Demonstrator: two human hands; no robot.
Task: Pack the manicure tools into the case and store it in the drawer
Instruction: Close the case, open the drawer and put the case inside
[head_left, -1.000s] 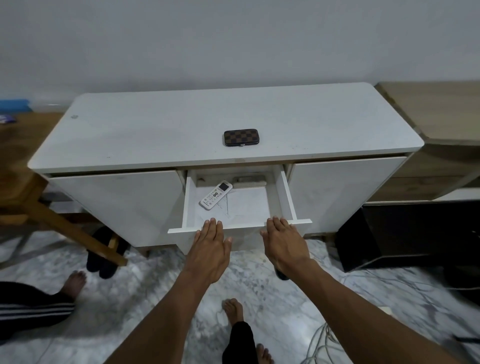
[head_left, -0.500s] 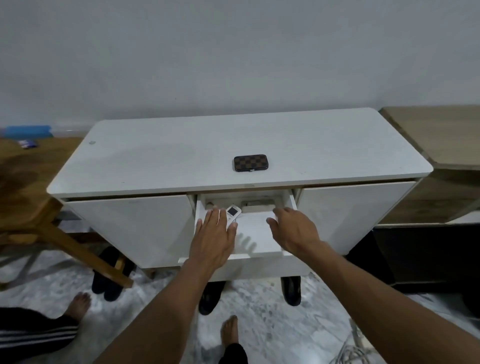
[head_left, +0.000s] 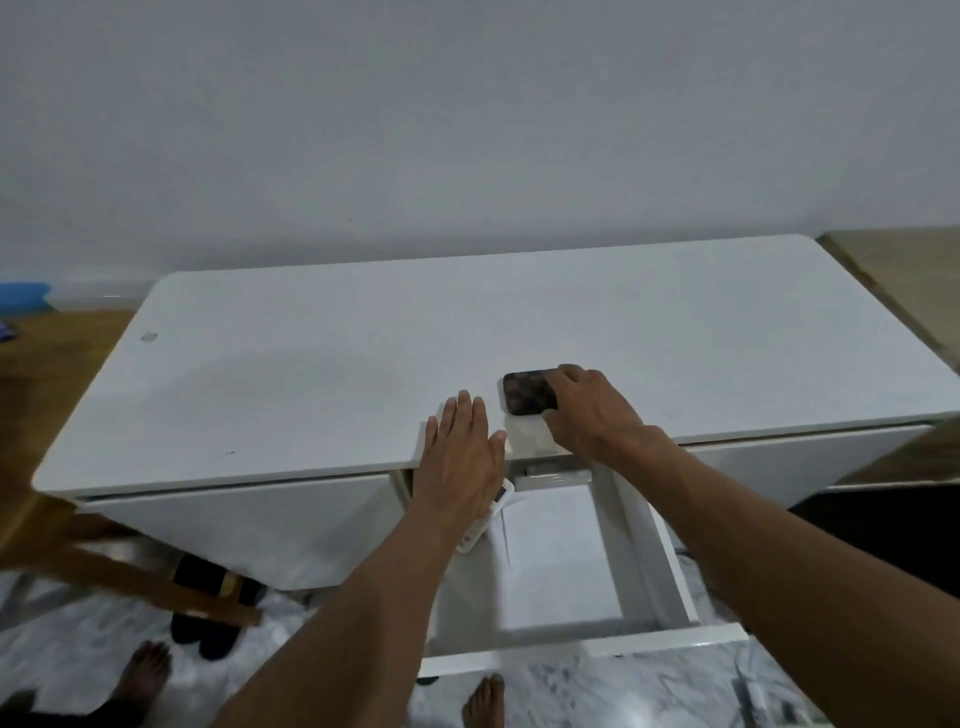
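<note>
White wall stands behind a long white cabinet top in the head view, which looks down from above. Near the front edge of the top lies the case. It is small, flat and dark brown, with a checked pattern and round corners. It looks closed, so the tools are probably packed inside, though no tools can be seen. The right hand covers the right end of the case, with fingers curled over the far edge and the thumb at the near edge. It seems to grip the case to lift it. The left hand is flat with straight fingers and holds nothing. It hangs over the front edge of the top, maybe ready to help. Below, the drawer is pulled out wide, so the case can go in. A white remote lies at the drawer's left side, partly hidden under the left hand.
</note>
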